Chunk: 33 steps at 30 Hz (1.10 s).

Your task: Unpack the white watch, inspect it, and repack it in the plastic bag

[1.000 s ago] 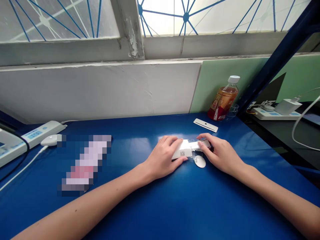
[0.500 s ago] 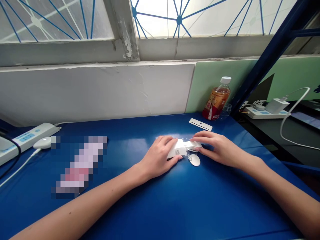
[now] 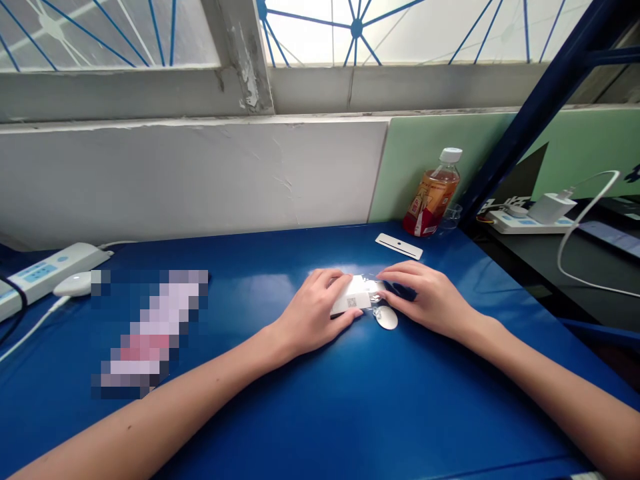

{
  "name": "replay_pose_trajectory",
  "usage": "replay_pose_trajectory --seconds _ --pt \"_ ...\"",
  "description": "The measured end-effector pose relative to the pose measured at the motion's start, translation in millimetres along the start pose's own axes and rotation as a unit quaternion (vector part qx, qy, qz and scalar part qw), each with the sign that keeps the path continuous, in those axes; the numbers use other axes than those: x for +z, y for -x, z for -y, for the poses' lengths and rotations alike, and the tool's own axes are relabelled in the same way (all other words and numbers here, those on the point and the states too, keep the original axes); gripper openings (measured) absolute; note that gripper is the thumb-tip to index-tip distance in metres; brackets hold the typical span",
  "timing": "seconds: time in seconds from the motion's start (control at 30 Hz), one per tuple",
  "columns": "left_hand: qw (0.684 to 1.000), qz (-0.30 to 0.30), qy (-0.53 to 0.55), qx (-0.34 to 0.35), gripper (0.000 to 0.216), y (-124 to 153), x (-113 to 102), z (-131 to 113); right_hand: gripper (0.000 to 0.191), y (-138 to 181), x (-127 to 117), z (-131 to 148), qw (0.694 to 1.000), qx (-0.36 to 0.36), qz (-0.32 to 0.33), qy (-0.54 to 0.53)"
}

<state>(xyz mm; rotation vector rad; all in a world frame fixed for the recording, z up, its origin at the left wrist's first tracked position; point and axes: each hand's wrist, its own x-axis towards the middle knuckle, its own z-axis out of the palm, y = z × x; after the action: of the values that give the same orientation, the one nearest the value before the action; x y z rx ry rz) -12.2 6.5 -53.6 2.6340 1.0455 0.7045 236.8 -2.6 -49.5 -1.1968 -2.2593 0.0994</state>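
Slid shut now — small white box (image 3: 351,298) between both hands' fingers (image 3: 334,288).

white box (image 3: 351,296) under left-hand fingers (image 3: 334,285): showing a small code square, unreadable | bottle (image 3: 431,198) label beyond right-hand fingers: print illegible

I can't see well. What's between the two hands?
In the head view, a small white box lies between the left hand and right hand, both touching it.
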Motion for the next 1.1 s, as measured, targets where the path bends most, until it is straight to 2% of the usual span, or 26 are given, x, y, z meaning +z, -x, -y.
replay_pose_trajectory --seconds 0.13,0.37,0.67,0.77,0.83,0.93,1.03,1.1 --pt "1.0 0.001 0.002 -0.005 0.049 1 0 0 0.022 0 -10 -1 1.0 0.025 0.015 0.002" --pt "1.0 0.002 0.005 -0.004 0.049 0 0 0 0.028 2 -12 12 0.992 0.045 0.047 -0.107" --pt "1.0 0.007 0.001 0.002 0.044 1 -1 0 0.064 11 -3 22 0.957 0.103 0.123 -0.241" --pt "0.999 0.026 -0.026 -0.001 0.045 2 1 1 0.069 11 -3 24 0.947 0.111 0.137 -0.269" --pt "0.997 0.054 -0.052 -0.014 0.051 3 2 1 0.066 10 -3 22 0.947 0.108 0.131 -0.271" --pt "0.991 0.104 -0.071 -0.032 0.059 3 1 -1 0.051 7 -3 18 0.96 0.105 0.098 -0.239" --pt "0.987 0.139 -0.07 -0.032 0.061 2 -3 -3 0.034 4 -5 13 0.989 0.089 0.017 -0.121" --pt "0.986 0.149 -0.07 -0.028 0.062 2 -6 -4 0.03 2 -7 10 0.995 0.08 -0.028 -0.045"
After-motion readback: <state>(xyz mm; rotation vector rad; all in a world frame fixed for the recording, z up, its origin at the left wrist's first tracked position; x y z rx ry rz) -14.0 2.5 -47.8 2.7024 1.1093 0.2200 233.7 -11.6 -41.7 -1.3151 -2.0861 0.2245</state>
